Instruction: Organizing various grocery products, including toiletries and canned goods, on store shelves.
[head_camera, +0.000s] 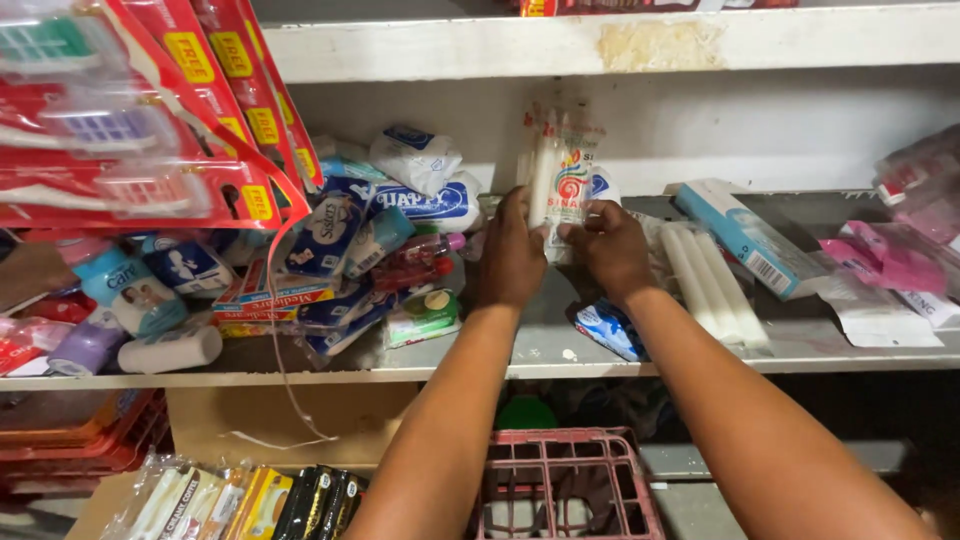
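Hanging red cardboard cards of toothbrushes (130, 110) fill the upper left, above a heap of small blue-and-white soap and tissue packets (330, 250) on the worn white shelf (640, 358). Just right of the heap, the left hand (512, 255) grips the left edge of a clear plastic pack of white candles (556, 175), held upright near the back wall at the middle of the shelf. The right hand (612, 248) pinches the pack's lower right corner. Further right lie loose white candles in clear wrap (712, 282), a pale blue carton (745, 237) and pink sachets (885, 262).
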